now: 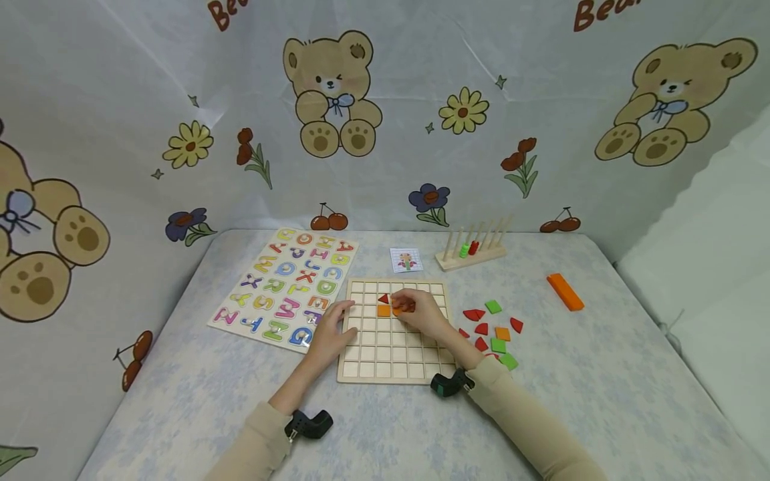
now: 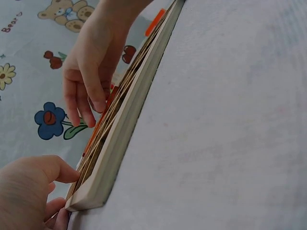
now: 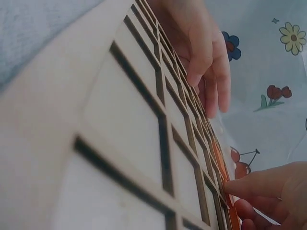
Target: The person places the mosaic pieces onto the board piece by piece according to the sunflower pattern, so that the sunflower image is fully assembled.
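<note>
The wooden grid board lies flat on the table. My left hand rests against its left edge, thumb and fingers spread and relaxed, with the thumb at the rim. Over the upper middle of the grid, my right hand pinches an orange tile with its fingertips, low at the cells; the hand covers much of it. Just left of it an orange square tile sits in a cell, and a red tile with a pointed top lies in the cell above. The right wrist view shows my fingertips against orange.
Several loose red, green and orange tiles lie right of the board. An alphabet puzzle board is at the left. Behind stand a picture card and a peg rack. An orange bar lies far right.
</note>
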The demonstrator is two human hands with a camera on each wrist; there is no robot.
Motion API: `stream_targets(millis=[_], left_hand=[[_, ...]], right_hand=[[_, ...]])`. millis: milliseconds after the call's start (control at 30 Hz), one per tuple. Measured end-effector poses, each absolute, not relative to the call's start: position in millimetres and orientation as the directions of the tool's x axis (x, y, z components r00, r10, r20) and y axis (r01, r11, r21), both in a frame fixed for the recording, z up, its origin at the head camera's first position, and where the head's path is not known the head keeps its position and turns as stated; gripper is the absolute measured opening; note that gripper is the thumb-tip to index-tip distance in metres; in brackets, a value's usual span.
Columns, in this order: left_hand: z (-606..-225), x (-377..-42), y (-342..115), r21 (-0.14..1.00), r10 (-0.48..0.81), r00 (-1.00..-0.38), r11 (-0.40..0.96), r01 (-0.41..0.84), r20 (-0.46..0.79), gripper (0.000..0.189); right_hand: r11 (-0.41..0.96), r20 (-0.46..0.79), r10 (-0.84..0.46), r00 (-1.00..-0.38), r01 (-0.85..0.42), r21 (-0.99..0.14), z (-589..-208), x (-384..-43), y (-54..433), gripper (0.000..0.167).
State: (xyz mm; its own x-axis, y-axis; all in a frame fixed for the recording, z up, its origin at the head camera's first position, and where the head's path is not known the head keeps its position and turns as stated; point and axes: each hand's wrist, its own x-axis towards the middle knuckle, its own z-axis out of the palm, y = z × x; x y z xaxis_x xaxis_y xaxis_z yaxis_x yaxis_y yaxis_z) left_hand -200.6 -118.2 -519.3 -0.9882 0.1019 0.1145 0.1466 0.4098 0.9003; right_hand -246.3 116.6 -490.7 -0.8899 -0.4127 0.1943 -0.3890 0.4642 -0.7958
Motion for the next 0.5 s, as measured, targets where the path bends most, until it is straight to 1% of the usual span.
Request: stream_targets(millis=[100,233,500], left_hand=[[-519.9,-201.3,-117.7,0.9,0.106,-0.988,0.409,0.149,0.116,0.056],[-521.4,-202.8,-118.2,0.9,0.106,-0.988,0.41,0.145,0.111,0.056],[-521.1,-202.1,-118.7,0.902,0.105,-0.989,0.409,0.137,0.102,0.056]], right_hand=[[0.468,0.193,-0.375,-0.907,-0.364,-0.805,-489.1,-245.3,123.8,0.032],[0.488,0.157,-0.31,-0.938,-0.299,-0.82,-486.7,-243.3,134.3,0.035],[0.47,0.133,-0.344,-0.93,-0.293,-0.833,-492.5,-242.3,140.4,0.031]])
